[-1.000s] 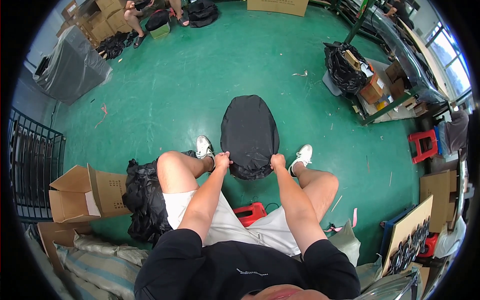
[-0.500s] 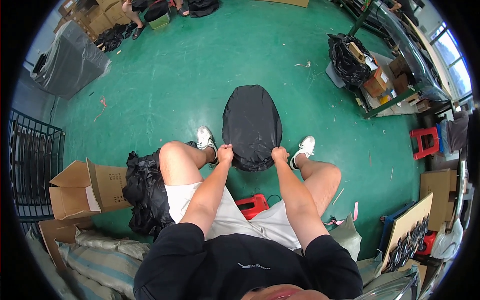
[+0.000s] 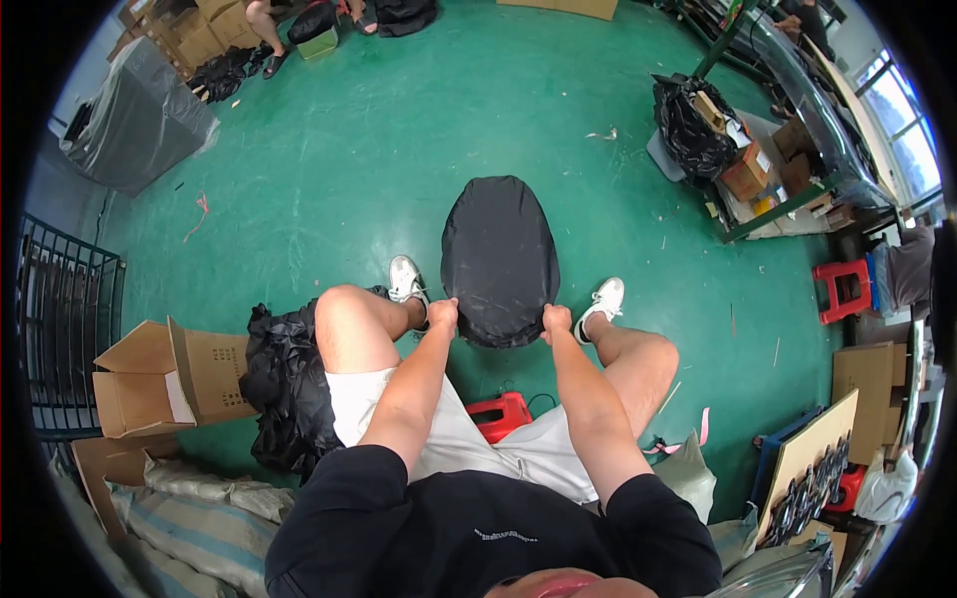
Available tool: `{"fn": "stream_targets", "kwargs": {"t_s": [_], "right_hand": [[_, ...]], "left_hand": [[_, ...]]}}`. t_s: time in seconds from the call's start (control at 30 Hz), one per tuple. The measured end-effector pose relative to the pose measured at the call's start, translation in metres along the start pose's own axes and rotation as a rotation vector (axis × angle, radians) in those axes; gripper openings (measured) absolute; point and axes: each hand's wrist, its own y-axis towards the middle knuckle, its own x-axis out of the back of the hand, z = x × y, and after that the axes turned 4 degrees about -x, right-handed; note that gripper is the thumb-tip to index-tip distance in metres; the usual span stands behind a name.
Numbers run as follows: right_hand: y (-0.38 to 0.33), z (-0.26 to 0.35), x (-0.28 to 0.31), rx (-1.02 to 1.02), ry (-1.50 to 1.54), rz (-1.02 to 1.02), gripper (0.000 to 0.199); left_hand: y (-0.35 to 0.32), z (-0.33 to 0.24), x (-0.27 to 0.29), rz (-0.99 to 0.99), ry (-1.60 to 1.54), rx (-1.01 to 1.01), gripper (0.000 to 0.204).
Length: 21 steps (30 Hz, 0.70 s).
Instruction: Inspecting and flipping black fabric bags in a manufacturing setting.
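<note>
A black fabric cover (image 3: 500, 254), drawn over something oval that it hides, stands between my feet in front of me. My left hand (image 3: 444, 315) is closed on its lower left edge, fingers curled into the cloth. At the lower right edge my right hand (image 3: 557, 320) pinches the same cover. Its top looks fairly smooth, and small wrinkles gather along the near rim. Beside my left leg lies a heap of black cloth (image 3: 289, 389). A red stool (image 3: 501, 414) shows between my thighs.
An open cardboard box (image 3: 214, 374) stands left, near stuffed woven sacks (image 3: 199, 523). A wrapped grey block (image 3: 145, 120) is at the far left. On the right are a cluttered rack (image 3: 778, 214), a red stool (image 3: 842, 289) and a leaning board (image 3: 812, 463). Other people sit or work far off.
The view has shifted slightly. Both hands have come a little nearer to me along the cover's sides, still gripping it, and the cover's top looks smoother.
</note>
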Motion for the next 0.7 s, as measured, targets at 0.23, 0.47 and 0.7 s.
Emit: {"fn": "stream_targets", "kwargs": {"t_s": [0.23,0.47,0.7], "right_hand": [[0.001,0.030,0.020,0.325,-0.628,-0.026,0.044],[-0.022,0.098,0.115,0.650,-1.403,0.145,0.041],[-0.046,0.131,0.205,0.602,-1.555,-0.019,0.041]], "left_hand": [[-0.077,-0.057,-0.022,-0.407,0.301,-0.006,0.062],[-0.414,-0.158,-0.066,1.316,-0.200,-1.168,0.022],[-0.608,-0.183,-0.023,1.890,-0.505,-1.802,0.037]]}}
